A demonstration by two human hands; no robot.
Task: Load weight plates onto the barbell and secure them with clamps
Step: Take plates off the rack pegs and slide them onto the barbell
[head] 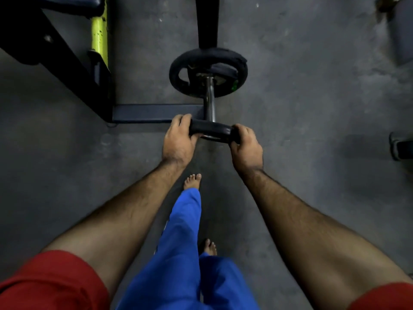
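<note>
A chrome barbell sleeve [210, 97] points toward me, with a larger black weight plate [192, 83] sitting on it further back. At the sleeve's near end I hold a smaller black plate [211, 129] edge-on. My left hand [177, 139] grips its left rim and my right hand [244, 146] grips its right rim. The sleeve's tip meets the small plate's middle; whether it is through the hole is hidden. No clamp is visible.
A black and yellow-green rack frame [98, 52] stands at left, with a dark base bar [156, 113] running to the sleeve. A black upright [206, 21] rises behind the plates. My bare feet [192, 181] stand on the grey floor. A dark object [401, 145] sits at the right edge.
</note>
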